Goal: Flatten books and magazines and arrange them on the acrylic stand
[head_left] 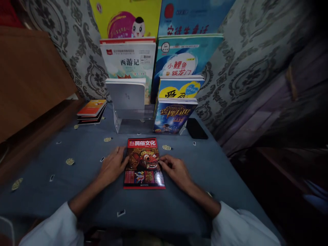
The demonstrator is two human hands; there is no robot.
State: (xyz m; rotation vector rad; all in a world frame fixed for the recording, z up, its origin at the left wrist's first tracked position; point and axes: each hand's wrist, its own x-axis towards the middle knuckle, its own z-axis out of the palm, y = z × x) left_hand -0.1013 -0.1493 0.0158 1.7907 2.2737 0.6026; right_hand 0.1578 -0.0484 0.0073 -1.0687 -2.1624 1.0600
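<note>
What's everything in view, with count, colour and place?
Red book: one, red and black, between hands
Rack: one, clear, behind red book
Racked books: count unclear, mixed colours, in rack
Book stack: one, orange top, left of rack
Slab: one, black, right of rack
Tablecloth: one, blue-grey, under red book
Patterned backdrop: one, grey, behind rack
Wooden panel: one, brown, far left
Red item: one, red, top left
Far right: too dim
Left hand: one, at red book's left edge
Right hand: one, at red book's right edge
Sleeves: two, pale, on forearms
</note>
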